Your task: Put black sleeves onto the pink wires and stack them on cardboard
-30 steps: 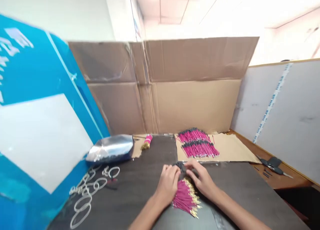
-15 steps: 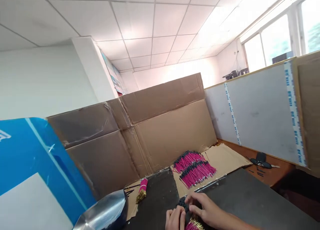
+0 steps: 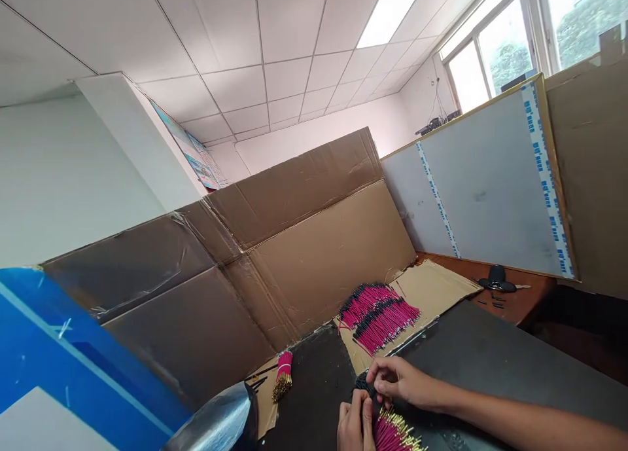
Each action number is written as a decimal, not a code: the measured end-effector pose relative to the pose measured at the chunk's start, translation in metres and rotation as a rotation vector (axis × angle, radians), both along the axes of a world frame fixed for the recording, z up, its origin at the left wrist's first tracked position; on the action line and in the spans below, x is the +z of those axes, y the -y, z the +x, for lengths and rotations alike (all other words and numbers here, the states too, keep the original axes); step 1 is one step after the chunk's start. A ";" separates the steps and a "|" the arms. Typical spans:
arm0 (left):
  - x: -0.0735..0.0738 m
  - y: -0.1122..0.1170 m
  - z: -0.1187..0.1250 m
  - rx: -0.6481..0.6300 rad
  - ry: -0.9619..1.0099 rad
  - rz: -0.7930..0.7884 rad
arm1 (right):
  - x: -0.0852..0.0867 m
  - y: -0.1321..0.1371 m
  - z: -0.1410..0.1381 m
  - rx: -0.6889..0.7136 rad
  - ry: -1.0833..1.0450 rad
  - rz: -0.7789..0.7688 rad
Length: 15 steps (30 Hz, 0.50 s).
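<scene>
At the bottom of the head view, my left hand (image 3: pixel 354 423) has its fingers curled together by a bundle of thin pink sticks with gold tips (image 3: pixel 396 431). My right hand (image 3: pixel 398 382) bends over the same spot, thumb and fingertips pinched close to the left fingertips. What either hand pinches is too small to make out. A small heap of black pieces (image 3: pixel 362 381) lies just beyond the fingers, partly hidden by them. Farther back, rows of pink sticks with black ends (image 3: pixel 385 323) rest on a cardboard sheet (image 3: pixel 426 283).
A banded bundle of pink and gold sticks (image 3: pixel 282 376) lies left on the black tabletop (image 3: pixel 318 392). Beside it stands a shiny metallic curved container (image 3: pixel 216 421). Cardboard walls (image 3: pixel 314 241) and a grey panel (image 3: pixel 485 196) enclose the back. A black object (image 3: pixel 496 279) sits on the brown table.
The view has tilted and shifted, so more of my right forearm and the gold-tipped sticks shows. My hands stay close together over the same spot, with small finger movements.
</scene>
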<state>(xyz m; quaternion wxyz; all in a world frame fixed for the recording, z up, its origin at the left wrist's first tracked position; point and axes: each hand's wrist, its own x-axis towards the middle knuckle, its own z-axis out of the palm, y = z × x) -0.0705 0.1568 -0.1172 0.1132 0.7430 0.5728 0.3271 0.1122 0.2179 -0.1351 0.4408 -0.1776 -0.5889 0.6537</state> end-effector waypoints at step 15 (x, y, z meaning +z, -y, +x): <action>0.010 0.009 0.004 -0.028 0.147 0.083 | 0.006 0.004 0.004 -0.064 0.083 0.055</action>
